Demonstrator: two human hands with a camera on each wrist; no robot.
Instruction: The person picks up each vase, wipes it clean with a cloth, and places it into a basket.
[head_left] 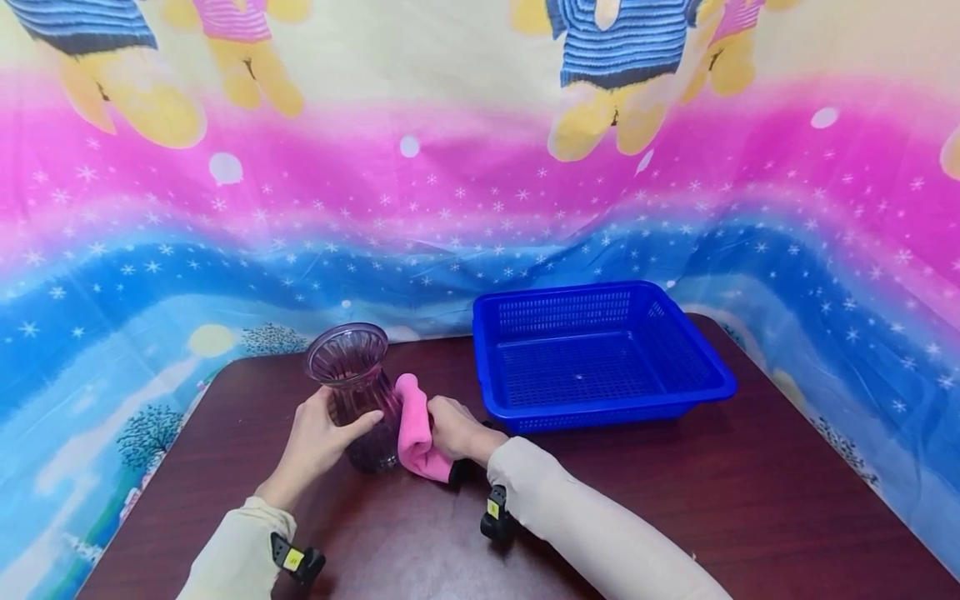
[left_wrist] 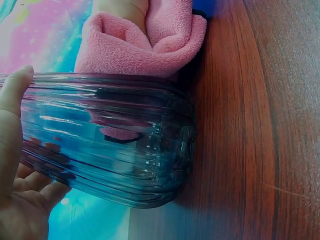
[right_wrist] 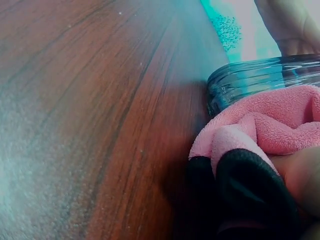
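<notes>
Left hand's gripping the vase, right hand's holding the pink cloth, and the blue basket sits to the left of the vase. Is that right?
Not quite: the blue basket sits to the right of the vase, as the head view shows. The rest holds: the left hand grips the vase and the right hand holds the pink cloth.

Up high, the head camera faces forward and down over the table (head_left: 420, 542); the left wrist camera (head_left: 298, 560) and right wrist camera (head_left: 495, 515), close in, sideways, share the vase (left_wrist: 110, 155) and pink cloth (left_wrist: 115, 57).
</notes>
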